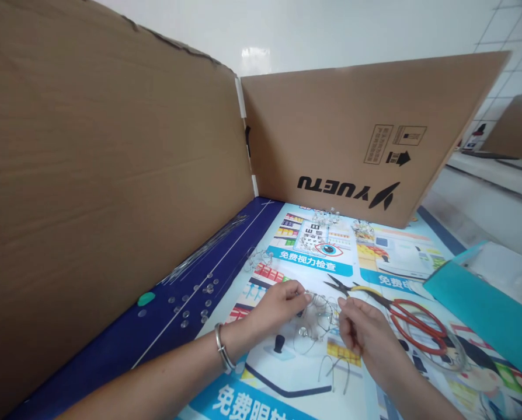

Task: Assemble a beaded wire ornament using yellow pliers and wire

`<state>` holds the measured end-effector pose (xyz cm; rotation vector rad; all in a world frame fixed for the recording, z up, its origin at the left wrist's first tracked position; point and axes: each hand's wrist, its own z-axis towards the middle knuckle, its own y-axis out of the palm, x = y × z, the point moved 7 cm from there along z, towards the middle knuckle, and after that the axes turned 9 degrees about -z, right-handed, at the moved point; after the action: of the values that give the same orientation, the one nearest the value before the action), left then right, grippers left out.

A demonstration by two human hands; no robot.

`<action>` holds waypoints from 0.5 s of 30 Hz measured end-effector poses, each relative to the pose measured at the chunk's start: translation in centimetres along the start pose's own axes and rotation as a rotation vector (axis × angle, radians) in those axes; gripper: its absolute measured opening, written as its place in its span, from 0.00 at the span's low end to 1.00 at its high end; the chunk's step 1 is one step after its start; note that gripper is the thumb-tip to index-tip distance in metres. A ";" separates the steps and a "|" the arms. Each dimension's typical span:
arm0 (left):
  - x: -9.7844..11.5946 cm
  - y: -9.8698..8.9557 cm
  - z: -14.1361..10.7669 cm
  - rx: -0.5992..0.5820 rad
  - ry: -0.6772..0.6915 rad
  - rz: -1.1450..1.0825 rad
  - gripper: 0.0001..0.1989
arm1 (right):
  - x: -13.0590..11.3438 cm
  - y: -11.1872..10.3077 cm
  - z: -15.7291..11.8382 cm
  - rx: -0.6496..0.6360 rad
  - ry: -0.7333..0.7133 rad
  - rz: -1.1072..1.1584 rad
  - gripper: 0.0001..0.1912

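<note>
My left hand point(282, 306), with a metal bangle point(223, 348) at the wrist, pinches the upper left of a bent-wire piece with clear beads point(319, 319). Close to its right side is my right hand point(368, 329), thumb and fingertips pressed together. Whether wire runs between those fingertips is too small to make out. Several thin loose wires point(333, 371) lie below the beaded piece. Just beyond my right hand rest dark-jawed pliers point(338, 284) with yellow on the handle. Red looped handles point(418, 328), apparently of scissors, lie beside them, partly over a coil of wire point(460, 357).
Clear round beads point(207, 288), a green leaf-shaped piece point(146, 299) and straight wires point(208, 245) lie at left. Other beaded wire pieces point(326, 217) sit at the back. Cardboard panels point(331, 134) wall off the left and far sides. A teal box point(484, 315) stands at right.
</note>
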<state>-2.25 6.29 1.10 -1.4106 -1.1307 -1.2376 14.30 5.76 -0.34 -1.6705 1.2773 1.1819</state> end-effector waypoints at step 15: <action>-0.5 1.3 -0.2 -0.234 -0.109 -0.615 0.10 | -0.7 0.0 -0.5 -0.047 0.019 0.254 0.15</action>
<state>-1.06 5.90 0.56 -1.3534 -1.6101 -1.7837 14.37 5.53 0.52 -1.5895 1.5177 1.3559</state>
